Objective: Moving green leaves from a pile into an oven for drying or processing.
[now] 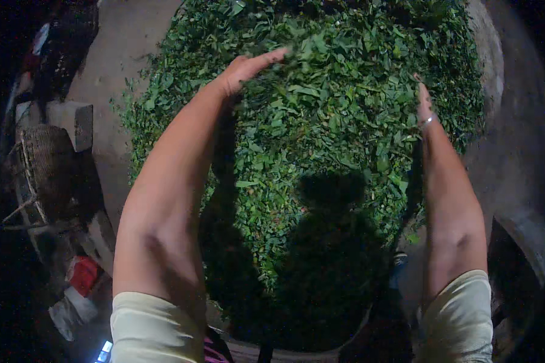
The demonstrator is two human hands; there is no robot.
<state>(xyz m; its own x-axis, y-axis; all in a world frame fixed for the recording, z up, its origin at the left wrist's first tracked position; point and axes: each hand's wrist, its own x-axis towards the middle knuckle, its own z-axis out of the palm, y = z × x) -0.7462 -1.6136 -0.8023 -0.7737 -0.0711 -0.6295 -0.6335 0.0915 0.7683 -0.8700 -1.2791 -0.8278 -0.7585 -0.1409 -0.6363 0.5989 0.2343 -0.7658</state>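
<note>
A broad heap of chopped green leaves [333, 115] spreads out in front of me, and both my arms reach over it. At the far left part of the heap, my left hand [248, 68] lies over the leaves with its fingers stretched out toward the right; their tips are slightly blurred. Across from it, my right hand [424, 100] is at the heap's right side, seen edge-on, fingers straight and pointing away from me. A light-coloured bangle [428, 120] circles my right wrist. I see nothing held in either hand.
To the left, a woven basket [49, 160] rests beside a pale block [72, 121]. Red cloth [83, 275] lies lower down, near a small bright light [105, 351]. Bare ground [124, 45] borders the heap. My shadow darkens its near part.
</note>
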